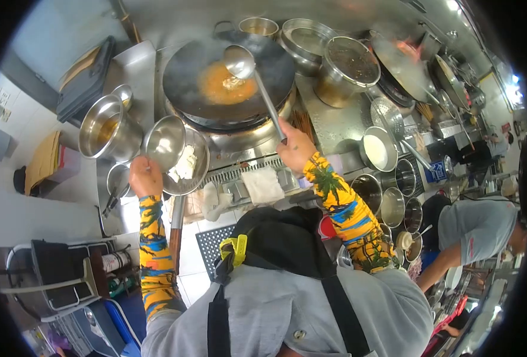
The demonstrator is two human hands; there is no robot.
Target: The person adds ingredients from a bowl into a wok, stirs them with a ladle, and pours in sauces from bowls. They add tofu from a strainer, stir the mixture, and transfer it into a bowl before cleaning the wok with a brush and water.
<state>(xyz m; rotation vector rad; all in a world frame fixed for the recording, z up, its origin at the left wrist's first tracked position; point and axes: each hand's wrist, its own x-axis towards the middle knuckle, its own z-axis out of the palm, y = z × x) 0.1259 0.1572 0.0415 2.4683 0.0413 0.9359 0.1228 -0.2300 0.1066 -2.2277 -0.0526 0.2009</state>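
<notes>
Ladle (pixel 239 62) reaches over the steaming wok (pixel 183 89) at upper centre, your right hand (pixel 296 146) clamped on its handle; left of centre, your left hand (pixel 146 177) seems closed on a steel bowl (pixel 165 143), fingers partly hidden.

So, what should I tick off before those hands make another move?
1. Ladle secure: ok, the right hand is closed around its handle.
2. Ladle over the wok: ok, its bowl end is above the orange liquid.
3. Metal bowl held: ok, the left hand grips its edge.
4. White pieces contained: ok, they lie in the long-handled strainer.
5. Flame beneath the wok: cannot tell, hidden.
6. Co-worker away from the wok: ok, off to the right.
</notes>
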